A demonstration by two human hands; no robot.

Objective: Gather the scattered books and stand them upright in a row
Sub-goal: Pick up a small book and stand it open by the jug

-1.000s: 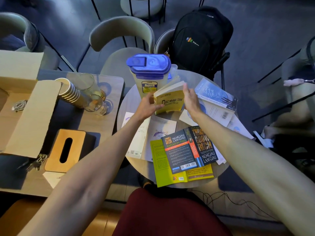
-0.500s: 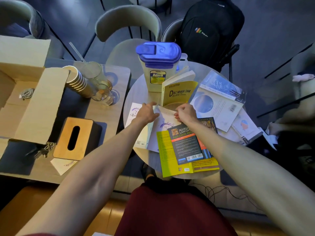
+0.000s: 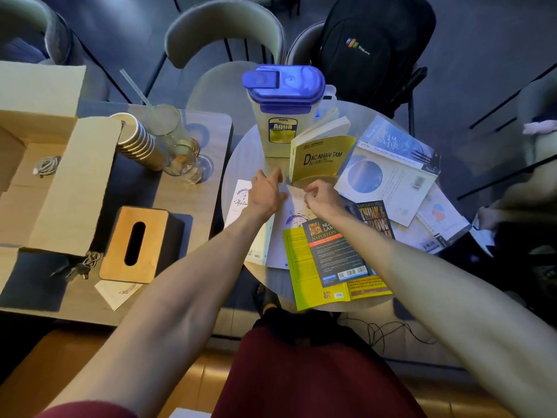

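A yellow book [image 3: 322,158] stands upright on the round table [image 3: 241,158], leaning against the blue-lidded pitcher [image 3: 283,116]. Nearer to me, a white book with a purple logo [image 3: 294,208] lies flat. My left hand [image 3: 266,194] and my right hand [image 3: 322,199] both sit at its far edge with fingers curled on it. A second white book [image 3: 241,197] lies to its left. Toward me lie a dark Napoleon Hill book [image 3: 337,251], a black book [image 3: 376,218] and a lime-yellow book [image 3: 301,267]. Flat at the right are a white book with a blue circle [image 3: 385,182] and a blue book [image 3: 401,140].
More thin books [image 3: 443,218] overhang the table's right edge. On the left table stand stacked paper cups [image 3: 135,137], two glasses [image 3: 177,155], a wooden tissue box [image 3: 135,245] and an open cardboard box [image 3: 60,182]. A black backpack [image 3: 370,49] sits on a chair behind.
Both hands let go of the yellow book, which now stands against the pitcher. They dropped back toward me onto the far edge of the white book.
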